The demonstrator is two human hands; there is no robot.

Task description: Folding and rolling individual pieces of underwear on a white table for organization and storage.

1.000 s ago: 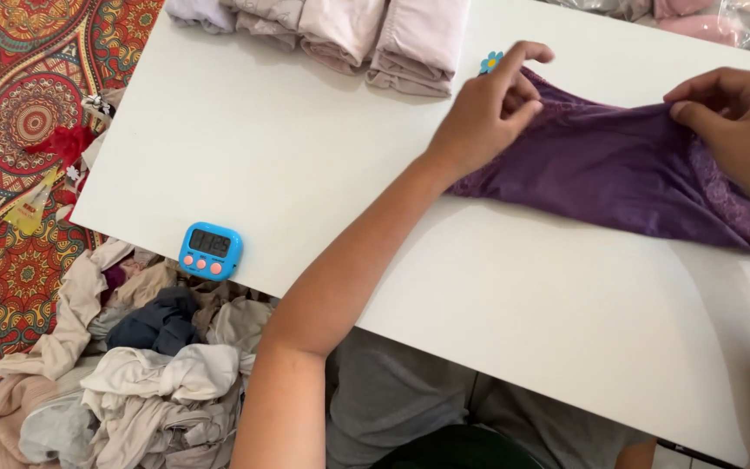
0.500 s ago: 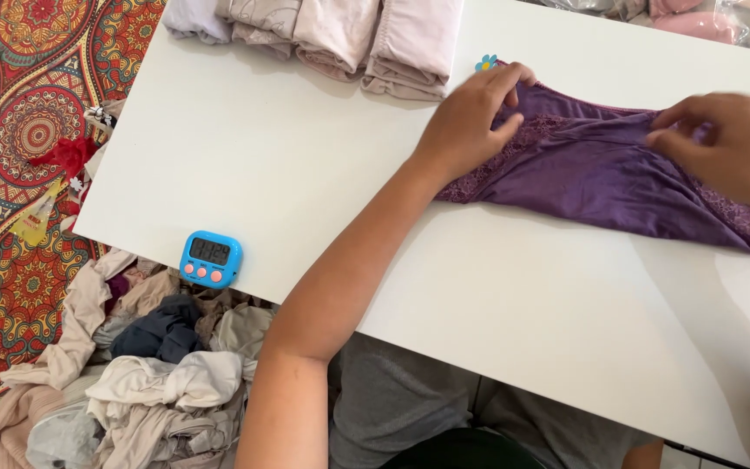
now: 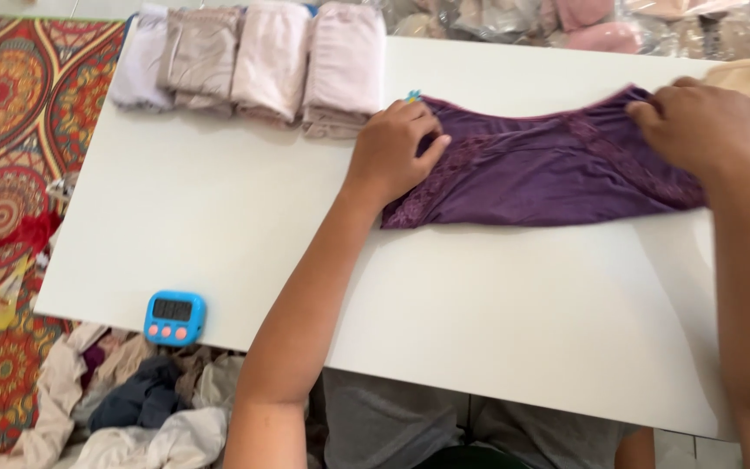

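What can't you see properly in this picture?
All in the head view:
- Purple garment: its left end lies under the left hand, its right end under the right hand, so the edges there are hidden.
- Blue timer: the display is too small to read.
- Bagged clothes at the top: cut off by the frame and blurred by plastic.
- Clothes pile on the floor: partly hidden by the table and cut off below.

White surface [image 3: 219,234], evenly lit, soft light. Floor on the left covered by red-orange patterned rug [image 3: 10,130]. Far edge: what look like clear plastic bags [image 3: 514,17], contents too blurred to tell.
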